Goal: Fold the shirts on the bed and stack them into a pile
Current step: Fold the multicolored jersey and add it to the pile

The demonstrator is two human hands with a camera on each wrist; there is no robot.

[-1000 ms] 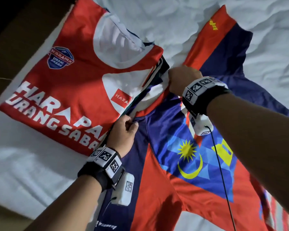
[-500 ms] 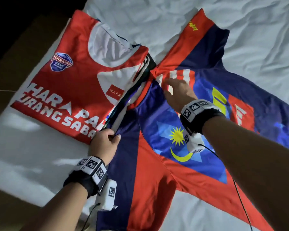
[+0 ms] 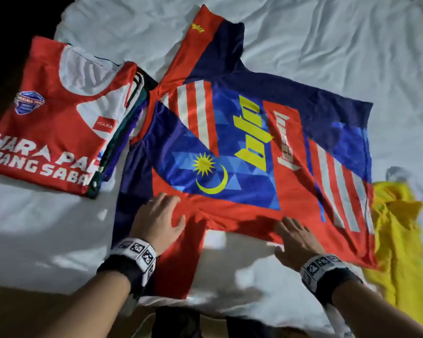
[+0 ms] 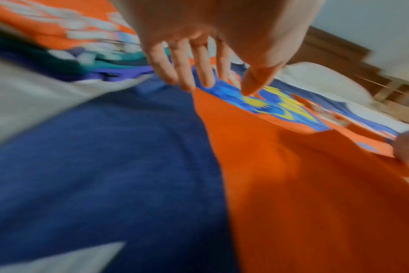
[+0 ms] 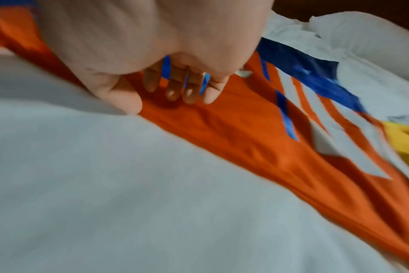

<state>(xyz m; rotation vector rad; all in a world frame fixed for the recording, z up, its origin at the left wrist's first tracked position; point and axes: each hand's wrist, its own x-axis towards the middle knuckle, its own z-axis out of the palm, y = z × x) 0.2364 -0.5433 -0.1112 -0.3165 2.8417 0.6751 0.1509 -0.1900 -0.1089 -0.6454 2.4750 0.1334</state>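
Both hands, left hand (image 3: 158, 219) and right hand (image 3: 295, 237), lay flat with fingers spread on the near red edge of the blue-and-red flag-print jersey (image 3: 244, 147) spread out on the white-sheeted bed (image 3: 327, 45). The slippery-looking fabric could bunch under a sliding palm, or the sleeve nearest the folded red-topped shirt pile (image 3: 51, 128) could snag and skew that pile.

The spread red-and-blue jersey with the flag print (image 3: 242, 147) lies flat on the white bedsheet (image 3: 327, 50), under the left hand (image 3: 156, 223) and the right hand (image 3: 296, 240). The folded pile topped by a red lettered shirt (image 3: 59, 123) lies left of the left hand. The crumpled yellow garment (image 3: 398, 240) lies right of the right hand.
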